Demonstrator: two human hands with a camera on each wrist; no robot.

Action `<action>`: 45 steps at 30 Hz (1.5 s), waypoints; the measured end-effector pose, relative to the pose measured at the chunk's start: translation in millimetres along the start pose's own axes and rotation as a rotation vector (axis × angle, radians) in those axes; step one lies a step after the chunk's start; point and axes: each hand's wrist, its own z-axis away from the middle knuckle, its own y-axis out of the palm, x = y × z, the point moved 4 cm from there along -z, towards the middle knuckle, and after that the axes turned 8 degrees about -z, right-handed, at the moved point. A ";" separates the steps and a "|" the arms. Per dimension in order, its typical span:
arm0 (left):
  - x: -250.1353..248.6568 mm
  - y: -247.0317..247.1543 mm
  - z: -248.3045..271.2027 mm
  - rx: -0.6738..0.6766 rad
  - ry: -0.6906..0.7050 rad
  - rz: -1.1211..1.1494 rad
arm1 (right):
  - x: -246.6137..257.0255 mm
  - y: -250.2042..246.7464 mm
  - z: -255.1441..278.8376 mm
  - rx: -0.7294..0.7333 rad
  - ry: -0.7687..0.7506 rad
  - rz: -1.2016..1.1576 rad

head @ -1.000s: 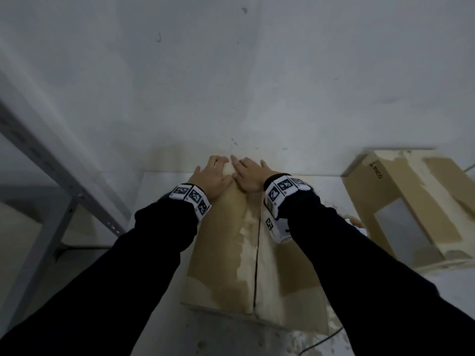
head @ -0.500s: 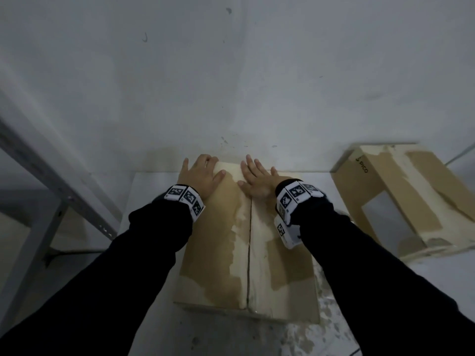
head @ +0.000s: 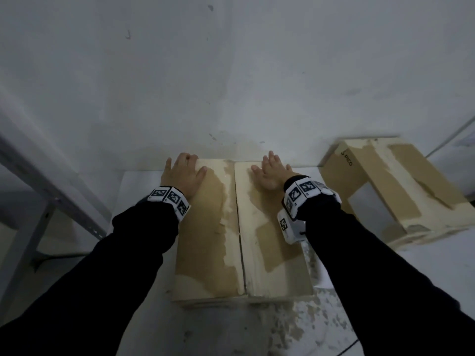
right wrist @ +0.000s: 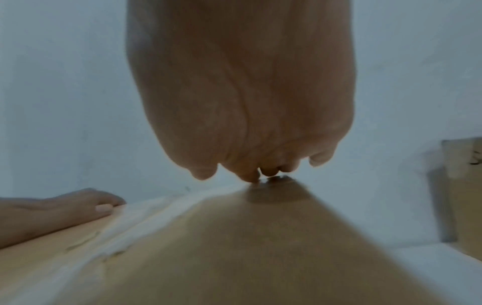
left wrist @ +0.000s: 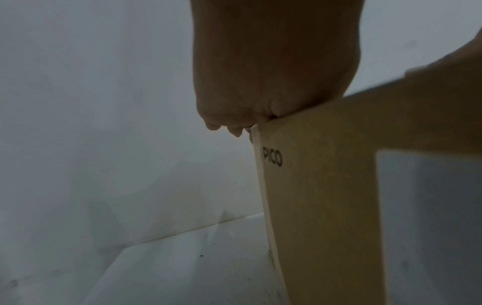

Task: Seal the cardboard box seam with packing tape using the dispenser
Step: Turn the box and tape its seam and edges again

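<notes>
A worn cardboard box [head: 210, 240] lies on the white table, its two top flaps meeting at a centre seam [head: 239, 227] with no tape on it. My left hand [head: 183, 176] rests palm down on the far left corner of the box, fingertips reaching just past the edge. In the left wrist view that hand [left wrist: 260, 62] sits above the box side [left wrist: 313, 206] printed PICO. My right hand [head: 272, 173] presses flat on the far end of the right flap, fingers straight. The right wrist view shows the right hand [right wrist: 247, 103] over the box top [right wrist: 234, 247]. I see no tape dispenser.
A second cardboard box [head: 385, 191] lies tilted at the right, close to my right forearm. A grey metal shelf frame [head: 51, 196] stands at the left. The wall runs directly behind the box. A thin cable [head: 347, 348] lies at the lower right on the scuffed table [head: 295, 330].
Both hands have slid apart from the middle of the far end, beside the seam, out toward the left and right sides of the box top.
</notes>
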 end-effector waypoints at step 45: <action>-2.8 2.3 64.5 0.431 -0.029 0.453 | -181.0 82.6 93.2 -0.315 0.451 -0.551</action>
